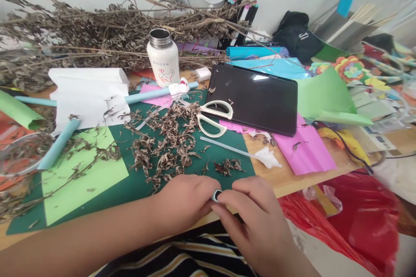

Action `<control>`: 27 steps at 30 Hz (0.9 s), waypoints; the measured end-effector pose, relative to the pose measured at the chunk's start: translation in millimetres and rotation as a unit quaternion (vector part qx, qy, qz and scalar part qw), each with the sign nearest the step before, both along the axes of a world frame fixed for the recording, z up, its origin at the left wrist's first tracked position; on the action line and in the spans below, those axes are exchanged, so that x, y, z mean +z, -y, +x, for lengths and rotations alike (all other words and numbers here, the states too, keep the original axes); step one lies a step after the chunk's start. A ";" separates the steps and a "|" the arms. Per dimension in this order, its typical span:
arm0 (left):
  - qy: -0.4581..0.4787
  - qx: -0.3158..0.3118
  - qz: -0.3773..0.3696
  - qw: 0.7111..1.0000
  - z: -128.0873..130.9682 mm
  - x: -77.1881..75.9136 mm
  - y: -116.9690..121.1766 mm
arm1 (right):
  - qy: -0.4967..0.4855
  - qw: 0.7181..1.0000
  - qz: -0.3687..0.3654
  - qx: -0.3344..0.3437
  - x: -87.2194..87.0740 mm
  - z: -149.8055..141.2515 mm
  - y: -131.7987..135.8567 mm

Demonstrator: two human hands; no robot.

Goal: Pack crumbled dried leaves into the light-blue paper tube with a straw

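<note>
Your left hand is curled closed around a small blue tube, so nearly all of its length sits inside that grip. Only the dark, open mouth shows, at the thumb side of your left hand, turned toward your right hand. From that mouth, the long axis seems to run back leftward into your left palm, though the fingers hide too much of it to be sure of the angle. Your right thumb and forefinger are drawn close together right at the mouth, just to the right of the left grip; you cannot tell from here whether they pinch the rim or only rest against it. Neither hand has any gap to cross, as both are at the tube, the left with the fuller hold. You have it off the near edge of the counter, close in front of your striped clothing. Beyond your hands, the dried leaves lie on the green mat, with the white-handled scissors beside them, next to the black tablet
</note>
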State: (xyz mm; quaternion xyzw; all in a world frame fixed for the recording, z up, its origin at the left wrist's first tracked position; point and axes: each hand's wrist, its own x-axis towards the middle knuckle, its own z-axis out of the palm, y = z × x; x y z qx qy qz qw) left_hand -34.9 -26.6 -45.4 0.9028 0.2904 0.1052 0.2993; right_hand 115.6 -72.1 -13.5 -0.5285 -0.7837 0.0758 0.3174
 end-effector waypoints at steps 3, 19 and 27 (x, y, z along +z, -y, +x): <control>-0.007 -0.001 0.025 1.000 2.1 -1.9 1.3 | -0.010 0.998 -0.060 0.027 1.6 2.6 -0.6; 0.163 -0.126 -0.250 0.946 -13.6 17.0 -26.9 | -0.084 0.964 -0.042 0.250 -12.9 18.1 -22.5; 0.141 -0.145 -0.166 0.965 -11.9 22.2 -23.0 | 0.036 0.985 0.072 0.151 -6.6 15.7 -19.6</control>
